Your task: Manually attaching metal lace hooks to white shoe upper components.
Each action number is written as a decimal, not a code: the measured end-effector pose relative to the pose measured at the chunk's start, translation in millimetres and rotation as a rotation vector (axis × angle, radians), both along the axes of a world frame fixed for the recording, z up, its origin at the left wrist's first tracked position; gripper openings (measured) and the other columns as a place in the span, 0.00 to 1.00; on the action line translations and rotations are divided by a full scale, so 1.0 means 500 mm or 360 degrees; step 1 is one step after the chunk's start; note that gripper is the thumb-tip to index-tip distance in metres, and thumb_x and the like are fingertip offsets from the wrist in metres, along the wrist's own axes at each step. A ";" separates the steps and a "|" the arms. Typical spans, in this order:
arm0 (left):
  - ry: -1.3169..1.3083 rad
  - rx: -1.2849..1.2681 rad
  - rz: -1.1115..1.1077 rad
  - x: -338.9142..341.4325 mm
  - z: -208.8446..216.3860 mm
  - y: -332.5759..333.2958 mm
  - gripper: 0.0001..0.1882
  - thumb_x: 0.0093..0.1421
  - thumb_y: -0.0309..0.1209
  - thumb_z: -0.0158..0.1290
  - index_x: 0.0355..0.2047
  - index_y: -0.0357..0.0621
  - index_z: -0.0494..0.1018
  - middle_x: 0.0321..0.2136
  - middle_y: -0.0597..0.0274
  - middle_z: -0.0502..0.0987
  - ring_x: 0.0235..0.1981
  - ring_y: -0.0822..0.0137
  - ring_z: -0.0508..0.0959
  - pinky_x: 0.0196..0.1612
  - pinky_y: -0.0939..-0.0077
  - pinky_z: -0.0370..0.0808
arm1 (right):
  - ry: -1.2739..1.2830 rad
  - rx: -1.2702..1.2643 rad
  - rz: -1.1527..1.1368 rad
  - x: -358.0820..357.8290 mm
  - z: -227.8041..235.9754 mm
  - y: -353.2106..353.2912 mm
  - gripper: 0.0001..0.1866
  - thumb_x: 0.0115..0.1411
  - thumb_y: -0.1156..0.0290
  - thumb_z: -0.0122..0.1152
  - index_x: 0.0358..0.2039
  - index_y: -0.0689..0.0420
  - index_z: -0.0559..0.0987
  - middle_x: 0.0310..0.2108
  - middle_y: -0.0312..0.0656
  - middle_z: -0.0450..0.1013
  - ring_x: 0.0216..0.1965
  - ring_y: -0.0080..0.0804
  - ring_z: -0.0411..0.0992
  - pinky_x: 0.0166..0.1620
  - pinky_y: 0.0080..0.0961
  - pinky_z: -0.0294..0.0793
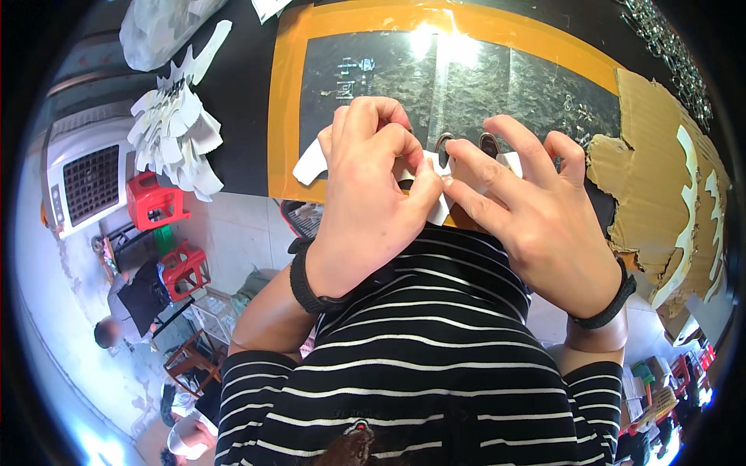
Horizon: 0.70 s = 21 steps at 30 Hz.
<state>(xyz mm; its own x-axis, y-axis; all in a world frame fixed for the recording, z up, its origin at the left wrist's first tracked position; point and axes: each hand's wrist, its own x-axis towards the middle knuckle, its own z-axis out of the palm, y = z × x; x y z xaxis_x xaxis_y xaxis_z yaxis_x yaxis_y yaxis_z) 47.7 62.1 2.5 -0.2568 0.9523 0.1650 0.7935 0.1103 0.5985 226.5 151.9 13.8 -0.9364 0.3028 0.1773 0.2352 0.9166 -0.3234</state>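
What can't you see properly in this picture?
Head view only:
- White paper piece: mostly hidden behind the left hand and right hand, so its full shape is unclear.
- Metal clip: only its top shows above the fingers; its kind is unclear.
- Black mat: glare washes out its top middle.
- Cardboard: bent and squeezed at the right rim.
- Small shiny parts: too small and too near the rim to identify.

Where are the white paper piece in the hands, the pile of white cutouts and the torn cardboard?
White paper piece (309, 165), head view, on its left end sticking out past the left hand.
Pile of white cutouts (177, 132), head view, middle of the pile.
Torn cardboard (645, 163), head view, on its brown face.
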 end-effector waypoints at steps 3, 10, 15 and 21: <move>-0.0035 -0.0010 0.0011 0.000 -0.001 0.003 0.06 0.47 0.24 0.58 0.23 0.40 0.70 0.37 0.58 0.69 0.43 0.60 0.68 0.50 0.68 0.59 | -0.0005 -0.0034 -0.0001 -0.001 0.002 -0.001 0.19 0.52 0.72 0.56 0.46 0.50 0.80 0.56 0.35 0.71 0.60 0.41 0.63 0.58 0.42 0.53; -0.0039 -0.0105 0.0019 0.004 -0.001 0.012 0.06 0.47 0.23 0.54 0.22 0.39 0.67 0.36 0.55 0.67 0.42 0.56 0.65 0.47 0.63 0.59 | -0.0005 -0.0025 0.0002 -0.001 0.001 -0.004 0.19 0.52 0.72 0.56 0.46 0.51 0.80 0.56 0.35 0.71 0.60 0.41 0.63 0.58 0.43 0.53; 0.0013 -0.0166 -0.0009 0.000 -0.004 0.011 0.05 0.47 0.23 0.52 0.23 0.40 0.66 0.39 0.51 0.65 0.44 0.52 0.63 0.47 0.59 0.58 | 0.0014 -0.0023 0.0013 -0.002 0.000 -0.004 0.18 0.53 0.71 0.55 0.46 0.51 0.80 0.56 0.35 0.71 0.61 0.41 0.62 0.58 0.43 0.53; -0.0020 -0.0070 -0.0005 -0.008 -0.017 0.008 0.10 0.48 0.24 0.50 0.31 0.41 0.64 0.43 0.50 0.62 0.46 0.52 0.62 0.50 0.57 0.56 | 0.0039 0.0101 0.0043 -0.002 -0.004 -0.010 0.18 0.54 0.72 0.55 0.47 0.52 0.80 0.56 0.31 0.71 0.62 0.37 0.61 0.59 0.40 0.53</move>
<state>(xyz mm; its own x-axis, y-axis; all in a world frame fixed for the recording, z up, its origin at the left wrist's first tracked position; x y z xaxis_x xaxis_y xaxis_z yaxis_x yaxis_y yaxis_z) 43.9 66.3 -6.1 -0.2556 0.9594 0.1196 0.7864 0.1343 0.6030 225.7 147.0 11.8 -0.9392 0.2648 0.2185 0.2027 0.9414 -0.2695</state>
